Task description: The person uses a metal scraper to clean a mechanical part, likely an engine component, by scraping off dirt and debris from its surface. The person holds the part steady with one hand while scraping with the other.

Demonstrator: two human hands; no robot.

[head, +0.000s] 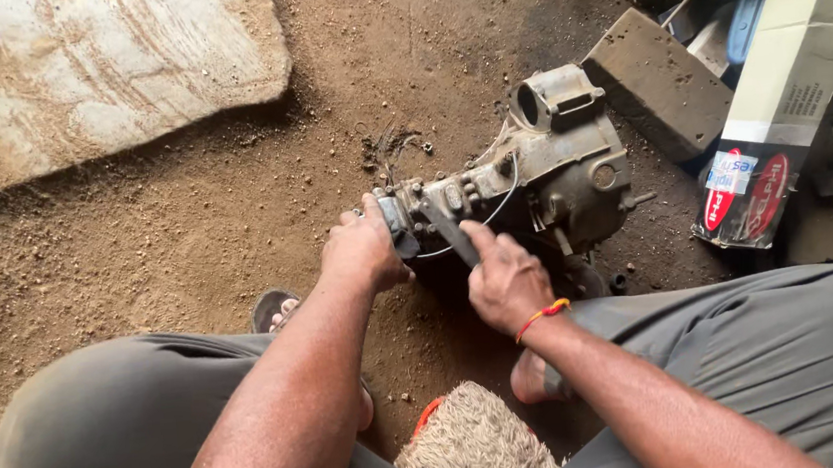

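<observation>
A grimy metal engine assembly (561,166) lies on the dirt floor in front of my knees. My left hand (366,251) grips its near left end. My right hand (506,278), with a red-orange thread at the wrist, is closed around the handle of a dark tool (448,229) whose head rests on the engine's fittings. A thin wire (506,196) loops across the casing.
A flat stone slab (91,77) lies at the far left. A brick-like block (659,82), a long cardboard box (786,91) and metal clutter sit at the right. A woven mat (470,440) is between my legs, near my sandalled foot (278,311).
</observation>
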